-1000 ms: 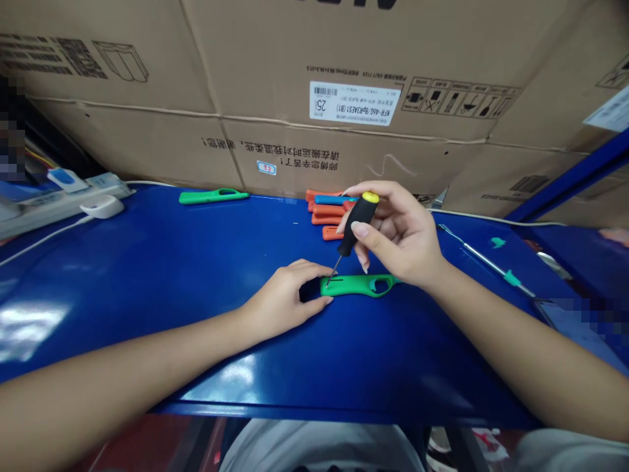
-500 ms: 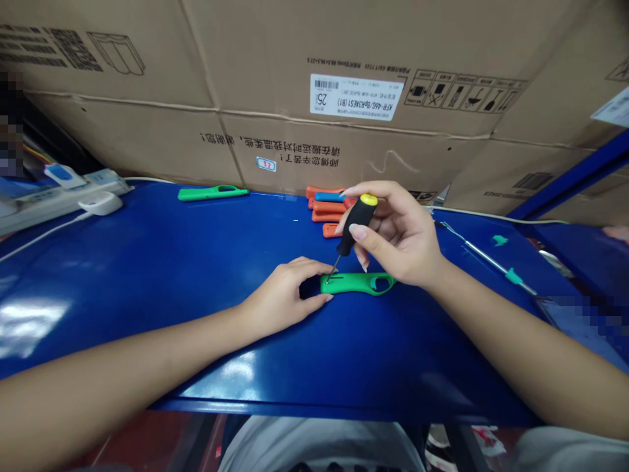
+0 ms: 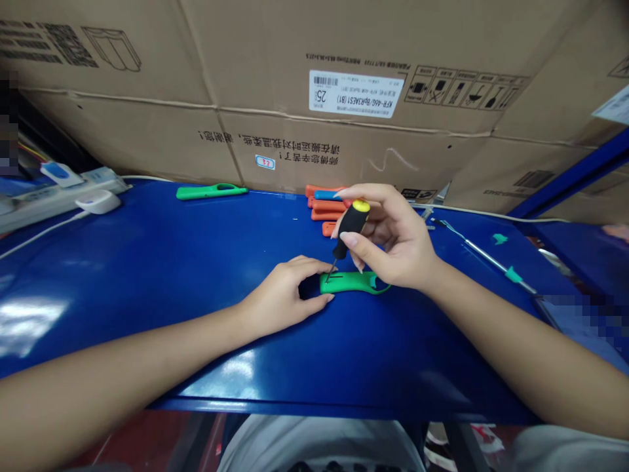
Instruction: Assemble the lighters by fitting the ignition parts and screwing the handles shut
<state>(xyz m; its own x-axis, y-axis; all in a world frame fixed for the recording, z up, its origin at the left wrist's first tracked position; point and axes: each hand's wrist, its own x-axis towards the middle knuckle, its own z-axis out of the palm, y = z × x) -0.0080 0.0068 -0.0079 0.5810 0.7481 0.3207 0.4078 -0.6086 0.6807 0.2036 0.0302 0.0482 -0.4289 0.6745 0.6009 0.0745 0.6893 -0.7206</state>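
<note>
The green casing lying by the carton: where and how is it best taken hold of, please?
Probably by the left half of the green casing, pinched across its narrow width from above and the front: it lies lengthwise along the carton, which blocks the back, and its right half has an opening.

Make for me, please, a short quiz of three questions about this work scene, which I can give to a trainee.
1. What does the right hand hold?
a) pliers
b) a screwdriver
c) a brush

2. True or false: the left hand is at the slotted end of the green casing, where the screwdriver's tip also is.

3. Fill the gap: in the picture, the second green casing lies to the ____ of the orange pieces.

Key: 1 b; 2 true; 3 left.
</note>
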